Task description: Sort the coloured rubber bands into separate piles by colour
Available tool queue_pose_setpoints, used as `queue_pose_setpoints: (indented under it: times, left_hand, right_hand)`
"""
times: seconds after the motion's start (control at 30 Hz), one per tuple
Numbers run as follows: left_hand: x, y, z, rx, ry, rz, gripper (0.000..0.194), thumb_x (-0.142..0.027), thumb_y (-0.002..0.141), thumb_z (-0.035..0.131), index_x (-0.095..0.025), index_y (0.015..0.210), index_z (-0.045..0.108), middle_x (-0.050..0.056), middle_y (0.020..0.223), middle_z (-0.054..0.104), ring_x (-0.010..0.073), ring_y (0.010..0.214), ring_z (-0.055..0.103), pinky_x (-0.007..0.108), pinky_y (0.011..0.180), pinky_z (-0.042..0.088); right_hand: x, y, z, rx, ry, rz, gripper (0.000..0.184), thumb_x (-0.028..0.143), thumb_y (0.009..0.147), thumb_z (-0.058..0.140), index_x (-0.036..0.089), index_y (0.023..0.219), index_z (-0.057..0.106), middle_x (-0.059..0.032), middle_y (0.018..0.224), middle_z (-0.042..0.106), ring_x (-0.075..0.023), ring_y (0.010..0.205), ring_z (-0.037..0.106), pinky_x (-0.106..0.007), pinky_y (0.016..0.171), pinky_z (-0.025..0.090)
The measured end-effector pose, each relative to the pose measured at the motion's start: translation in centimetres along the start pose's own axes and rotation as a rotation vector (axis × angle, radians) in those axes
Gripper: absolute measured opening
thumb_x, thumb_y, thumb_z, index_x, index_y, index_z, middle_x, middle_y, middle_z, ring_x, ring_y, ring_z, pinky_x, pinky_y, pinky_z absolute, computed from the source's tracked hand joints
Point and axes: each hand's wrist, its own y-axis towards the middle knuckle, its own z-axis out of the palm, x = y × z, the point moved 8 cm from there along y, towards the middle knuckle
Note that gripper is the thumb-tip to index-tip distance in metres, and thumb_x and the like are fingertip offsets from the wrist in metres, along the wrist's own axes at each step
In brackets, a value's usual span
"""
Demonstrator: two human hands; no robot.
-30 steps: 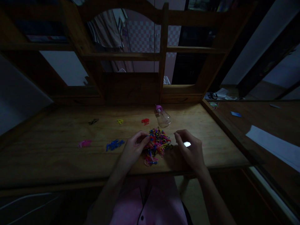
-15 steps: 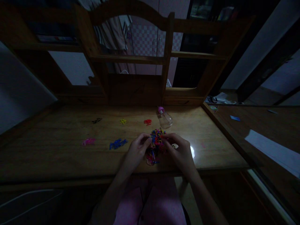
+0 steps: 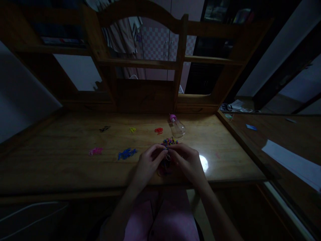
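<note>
A mixed pile of small coloured rubber bands (image 3: 172,141) lies on the wooden desk near its front edge, partly covered by my hands. My left hand (image 3: 149,160) comes in from the left, thumb and forefinger pinched over the pile. Opposite it, my right hand (image 3: 187,161) is pinched in the same way, and the fingertips of both hands nearly meet. Something small and bluish shows between them, probably a band from the pile. Sorted by colour, a blue heap (image 3: 127,153), a pink heap (image 3: 95,151), a red heap (image 3: 158,130), a yellow heap (image 3: 132,130) and a black heap (image 3: 104,128) lie apart.
A clear bulb-shaped bottle (image 3: 178,128) with a pink cap lies just behind the pile. Wooden shelving (image 3: 144,97) rises along the desk's back. On the right-hand surface are a white paper strip (image 3: 293,162) and a small blue card (image 3: 251,127).
My hands have drawn together over the pile, so their fingertips now almost touch. The right hand has moved left, and more of the pile is covered. The separate heaps are unchanged.
</note>
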Motion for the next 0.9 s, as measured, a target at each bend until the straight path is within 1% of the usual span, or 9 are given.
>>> queue_pose_setpoints:
  times: [0.1,0.2,0.27,0.43,0.53,0.67,0.9]
  left_hand:
    - [0.4,0.0,0.3,0.055,-0.07,-0.023,0.021,-0.035,0.083,0.067,-0.018,0.094,0.064,0.003,0.094,0.068,0.0171,0.09,0.066,0.027,0.083,0.053]
    - [0.9,-0.1,0.4,0.077,-0.123,-0.047,0.027,-0.034,0.078,0.073,-0.018,0.098,0.063,0.003,0.098,0.068,0.0171,0.092,0.066,0.028,0.083,0.055]
    - [1.0,-0.1,0.6,0.074,-0.167,-0.059,0.029,-0.032,0.077,0.074,-0.018,0.099,0.062,0.003,0.098,0.068,0.0166,0.091,0.067,0.028,0.083,0.055]
    - [0.9,-0.1,0.9,0.062,-0.25,-0.075,0.024,-0.028,0.079,0.071,-0.018,0.097,0.059,0.003,0.097,0.069,0.0159,0.092,0.067,0.028,0.084,0.055]
    - [0.9,0.0,0.8,0.029,-0.25,-0.09,0.025,-0.029,0.077,0.071,-0.017,0.095,0.059,0.004,0.095,0.068,0.0172,0.092,0.068,0.029,0.083,0.056]
    - [1.0,0.2,0.6,-0.004,-0.239,-0.071,0.026,-0.031,0.075,0.072,-0.016,0.093,0.06,0.005,0.095,0.068,0.0181,0.093,0.067,0.031,0.086,0.056]
    - [1.5,0.1,0.7,-0.021,-0.208,-0.106,0.023,-0.029,0.077,0.071,-0.016,0.094,0.065,0.005,0.096,0.071,0.0181,0.088,0.07,0.029,0.082,0.056]
  right_hand:
    - [-1.0,0.2,-0.3,-0.018,0.085,0.11,0.013,0.026,0.085,0.066,0.022,0.093,0.075,-0.0033,0.093,0.076,-0.0204,0.088,0.071,-0.031,0.081,0.056]
    - [-1.4,0.2,-0.6,-0.055,0.132,0.167,0.013,0.027,0.082,0.069,0.021,0.091,0.076,-0.0036,0.09,0.076,-0.0209,0.086,0.072,-0.031,0.08,0.057]
    - [-1.4,0.2,-0.8,-0.082,0.162,0.172,0.013,0.026,0.08,0.07,0.021,0.09,0.075,-0.0036,0.091,0.076,-0.0207,0.086,0.072,-0.03,0.08,0.058]
    - [-1.2,0.1,-1.0,-0.121,0.163,0.148,0.013,0.023,0.079,0.07,0.02,0.09,0.075,-0.0035,0.089,0.076,-0.0194,0.084,0.072,-0.029,0.079,0.057]
    - [-1.0,0.0,-1.0,-0.132,0.141,0.131,0.011,0.022,0.079,0.068,0.02,0.088,0.074,-0.0034,0.088,0.076,-0.0191,0.082,0.072,-0.029,0.077,0.057]
    - [-1.1,0.0,-1.0,-0.126,0.141,0.119,0.011,0.022,0.079,0.068,0.02,0.088,0.073,-0.0037,0.087,0.076,-0.0191,0.082,0.072,-0.028,0.076,0.057]
    - [-1.5,-0.3,-1.2,-0.154,0.143,0.138,0.009,0.019,0.077,0.068,0.02,0.084,0.073,-0.0028,0.083,0.075,-0.0178,0.079,0.071,-0.027,0.073,0.057]
